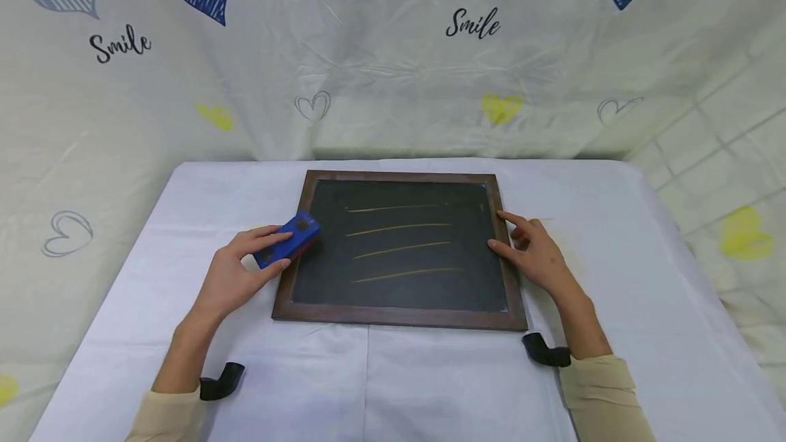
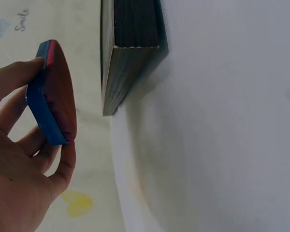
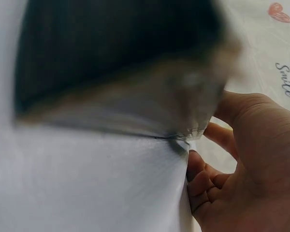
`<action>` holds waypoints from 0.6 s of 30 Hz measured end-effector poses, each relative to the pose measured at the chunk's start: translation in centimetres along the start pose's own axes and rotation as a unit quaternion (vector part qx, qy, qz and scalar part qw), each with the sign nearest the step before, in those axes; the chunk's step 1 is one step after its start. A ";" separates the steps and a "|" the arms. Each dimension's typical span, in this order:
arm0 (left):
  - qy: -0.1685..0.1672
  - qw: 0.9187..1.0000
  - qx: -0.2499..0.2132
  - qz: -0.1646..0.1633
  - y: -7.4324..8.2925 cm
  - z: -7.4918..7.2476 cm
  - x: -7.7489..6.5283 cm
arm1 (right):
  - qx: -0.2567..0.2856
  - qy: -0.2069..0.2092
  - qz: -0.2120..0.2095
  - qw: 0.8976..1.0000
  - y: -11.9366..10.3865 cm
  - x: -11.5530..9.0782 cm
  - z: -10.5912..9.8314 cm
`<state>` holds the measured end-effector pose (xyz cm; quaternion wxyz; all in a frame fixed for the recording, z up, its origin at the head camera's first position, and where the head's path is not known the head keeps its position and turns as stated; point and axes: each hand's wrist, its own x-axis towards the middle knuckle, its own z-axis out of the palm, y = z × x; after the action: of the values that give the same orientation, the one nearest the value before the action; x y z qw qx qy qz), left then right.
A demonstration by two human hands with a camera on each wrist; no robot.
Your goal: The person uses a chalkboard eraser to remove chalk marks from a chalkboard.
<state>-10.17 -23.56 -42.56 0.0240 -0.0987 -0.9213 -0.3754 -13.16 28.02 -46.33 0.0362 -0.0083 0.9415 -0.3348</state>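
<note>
Eraser (image 1: 287, 241) gripped by the left hand (image 1: 233, 271); right hand (image 1: 540, 258), thumb and forefinger spread, touches the right edge of the chalkboard (image 1: 399, 239). Weak bracing could let it slide.

Passage over chalkboard (image 1: 402, 295); blue eraser (image 1: 290, 244) blocks left edge, right-hand fingers (image 1: 518, 222) right.

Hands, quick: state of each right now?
Left hand: closed, holding the blue eraser.
Right hand: touching the chalkboard frame; whether it grips cannot be told.

Small curtained booth, heart-print sheeting (image 1: 399, 46) behind a white-clothed table (image 1: 442, 380)
</note>
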 end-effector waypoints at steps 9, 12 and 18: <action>-0.043 0.998 -0.026 0.036 0.8 1.2 -0.2 | 0.000 -0.003 0.006 1.000 0.0 0.1 0.0; -0.058 0.997 -0.027 0.046 0.9 1.7 -0.3 | 0.002 -0.005 0.009 1.000 0.1 0.1 0.0; -0.090 0.992 -0.023 0.082 1.7 2.6 -0.5 | 0.005 -0.005 0.006 1.000 0.1 0.0 -0.1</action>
<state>-9.26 -20.67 -43.27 -0.0306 -0.2083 -0.8995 -0.3828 -13.15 28.16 -46.29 0.0434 -0.0038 0.9396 -0.3394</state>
